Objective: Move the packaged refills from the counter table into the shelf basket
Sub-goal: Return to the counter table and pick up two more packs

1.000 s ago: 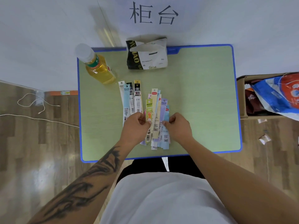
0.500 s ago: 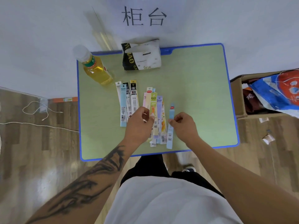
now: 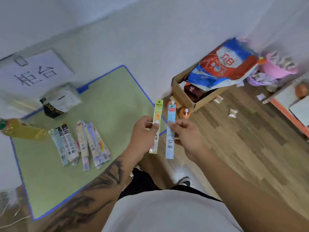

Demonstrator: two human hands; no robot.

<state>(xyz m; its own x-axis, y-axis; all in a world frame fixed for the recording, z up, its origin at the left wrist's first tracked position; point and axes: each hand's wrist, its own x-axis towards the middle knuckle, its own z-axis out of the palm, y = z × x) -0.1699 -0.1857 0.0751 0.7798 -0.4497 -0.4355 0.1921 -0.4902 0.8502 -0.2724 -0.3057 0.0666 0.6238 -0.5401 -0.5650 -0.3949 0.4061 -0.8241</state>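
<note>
My left hand (image 3: 144,133) pinches a long green refill pack (image 3: 158,114), held upright above the table's right edge. A light blue refill pack (image 3: 170,131) stands upright beside it, pinched by my right hand (image 3: 187,136). Both packs are lifted off the green counter table (image 3: 107,101). Several more refill packs (image 3: 80,144) lie fanned out on the table at the left. No shelf basket shows clearly; a pink and purple tub (image 3: 275,69) sits blurred at the far right.
A yellow drink bottle (image 3: 21,129) lies at the table's left edge and a black-and-white bag (image 3: 60,102) stands at its back. A cardboard box (image 3: 189,96) holding a blue and red sack (image 3: 224,66) is on the wooden floor. An orange shelf frame (image 3: 287,113) runs along the right.
Both hands have lifted one refill pack each off the table and moved right. The view has swung right, so the table now lies to the left and the box and floor fill the right.
</note>
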